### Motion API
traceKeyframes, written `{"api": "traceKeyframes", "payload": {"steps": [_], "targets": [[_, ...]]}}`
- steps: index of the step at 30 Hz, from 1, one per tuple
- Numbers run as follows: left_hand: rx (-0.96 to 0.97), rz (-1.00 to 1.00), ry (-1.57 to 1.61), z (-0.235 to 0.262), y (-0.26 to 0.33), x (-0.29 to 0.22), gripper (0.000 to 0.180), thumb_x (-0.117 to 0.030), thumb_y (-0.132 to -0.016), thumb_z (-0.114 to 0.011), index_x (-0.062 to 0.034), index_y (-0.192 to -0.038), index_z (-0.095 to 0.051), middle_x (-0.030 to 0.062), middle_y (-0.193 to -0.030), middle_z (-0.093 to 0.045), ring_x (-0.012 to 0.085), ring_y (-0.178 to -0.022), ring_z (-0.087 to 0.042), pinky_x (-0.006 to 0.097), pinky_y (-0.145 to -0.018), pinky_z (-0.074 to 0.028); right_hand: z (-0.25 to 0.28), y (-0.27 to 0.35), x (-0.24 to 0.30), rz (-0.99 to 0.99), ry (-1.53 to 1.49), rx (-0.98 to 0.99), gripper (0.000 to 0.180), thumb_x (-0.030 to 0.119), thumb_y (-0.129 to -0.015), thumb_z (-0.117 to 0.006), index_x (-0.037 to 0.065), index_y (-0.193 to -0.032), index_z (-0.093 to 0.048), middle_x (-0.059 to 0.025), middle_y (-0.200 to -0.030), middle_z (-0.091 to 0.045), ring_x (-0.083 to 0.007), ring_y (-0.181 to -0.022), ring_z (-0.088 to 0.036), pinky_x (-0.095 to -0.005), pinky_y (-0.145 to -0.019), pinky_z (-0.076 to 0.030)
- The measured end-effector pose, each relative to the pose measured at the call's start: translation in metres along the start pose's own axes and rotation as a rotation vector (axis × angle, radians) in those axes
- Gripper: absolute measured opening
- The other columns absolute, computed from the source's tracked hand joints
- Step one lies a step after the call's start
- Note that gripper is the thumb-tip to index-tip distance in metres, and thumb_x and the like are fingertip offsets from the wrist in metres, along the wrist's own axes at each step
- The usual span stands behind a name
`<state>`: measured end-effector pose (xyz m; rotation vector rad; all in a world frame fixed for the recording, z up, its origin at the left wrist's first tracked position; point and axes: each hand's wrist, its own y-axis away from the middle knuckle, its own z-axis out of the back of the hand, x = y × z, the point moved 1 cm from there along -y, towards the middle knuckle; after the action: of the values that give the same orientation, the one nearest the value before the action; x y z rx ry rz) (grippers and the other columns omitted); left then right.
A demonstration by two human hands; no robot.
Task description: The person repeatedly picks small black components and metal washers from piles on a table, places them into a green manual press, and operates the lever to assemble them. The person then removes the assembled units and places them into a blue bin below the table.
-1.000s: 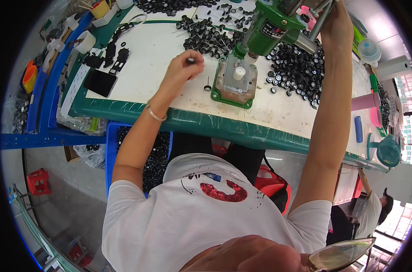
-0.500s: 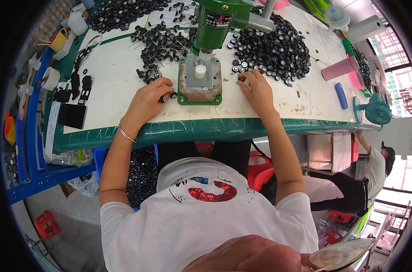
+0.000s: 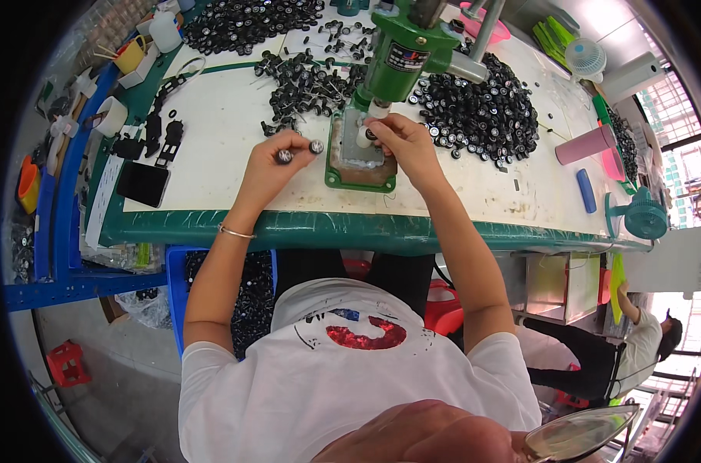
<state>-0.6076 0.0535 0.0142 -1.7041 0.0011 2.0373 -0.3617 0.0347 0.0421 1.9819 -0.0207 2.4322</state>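
My left hand (image 3: 271,163) is closed on a pair of small black toy wheels (image 3: 284,157) with silvery hubs; any axle joining them is hidden. It is left of the green hand press (image 3: 395,68), above the white tabletop. My right hand (image 3: 409,148) pinches one black wheel (image 3: 371,134) at the short white post (image 3: 363,139) on the press's base (image 3: 358,171), under the ram. Whether that wheel touches the post cannot be made out. Behind my left hand lies a heap of wheels on metal axles (image 3: 308,86).
A large pile of loose black wheels (image 3: 489,116) is right of the press; another pile (image 3: 246,27) lies far left. A phone (image 3: 143,184) lies at left. At right are a pink cylinder (image 3: 586,144), a blue bar (image 3: 586,191) and a teal fan (image 3: 643,213). A co-worker (image 3: 636,351) stands behind.
My right hand has moved left from beside the press to the white post, carrying a black wheel. My left hand has lifted its wheels slightly. The whole view has shifted a little.
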Motion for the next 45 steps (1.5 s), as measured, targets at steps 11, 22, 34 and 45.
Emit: {"api": "traceKeyframes", "payload": {"steps": [11, 22, 34, 45], "targets": [[0.007, 0.077, 0.342, -0.051, -0.045, -0.023, 0.016, -0.009, -0.080, -0.073, -0.0003, -0.093, -0.070, 0.0003, -0.083, -0.067, 0.0058, -0.075, -0.056, 0.022, -0.070, -0.045, -0.011, 0.002, -0.001, 0.010, -0.054, -0.107, 0.023, 0.022, -0.092, -0.064, -0.001, -0.096, -0.068, 0.0011, -0.070, -0.058, -0.0050, -0.062, -0.049, -0.0210, -0.057, -0.039], [0.008, 0.036, 0.423, -0.071, -0.056, -0.020, 0.011, -0.009, -0.081, -0.071, -0.0017, -0.089, -0.068, -0.0023, -0.082, -0.064, 0.0049, -0.077, -0.054, 0.021, -0.073, -0.043, 0.055, -0.006, 0.024, 0.097, -0.176, -0.263, 0.029, 0.025, -0.096, -0.056, 0.000, -0.106, -0.067, 0.0055, -0.065, -0.049, -0.0026, -0.053, -0.041, -0.0185, -0.047, -0.029], [0.077, 0.064, 0.486, -0.073, -0.064, -0.014, 0.010, -0.006, -0.081, -0.072, -0.0011, -0.089, -0.068, -0.0022, -0.082, -0.063, 0.0059, -0.077, -0.055, 0.021, -0.071, -0.044, 0.101, -0.077, 0.213, 0.393, -0.386, -0.244, 0.022, 0.027, -0.098, -0.051, 0.008, -0.090, -0.057, 0.0016, -0.070, -0.059, -0.0115, -0.060, -0.057, -0.0299, -0.055, -0.051], [0.045, -0.001, 0.460, -0.068, -0.062, -0.011, 0.012, -0.008, -0.080, -0.072, -0.0028, -0.090, -0.069, -0.0012, -0.080, -0.064, 0.0039, -0.071, -0.055, 0.020, -0.061, -0.048, 0.072, -0.070, 0.229, 0.650, -0.446, -0.467, 0.025, 0.030, -0.092, -0.061, 0.014, -0.077, -0.048, 0.0103, -0.054, -0.034, -0.0008, -0.039, -0.026, -0.0173, -0.032, -0.022]]}}
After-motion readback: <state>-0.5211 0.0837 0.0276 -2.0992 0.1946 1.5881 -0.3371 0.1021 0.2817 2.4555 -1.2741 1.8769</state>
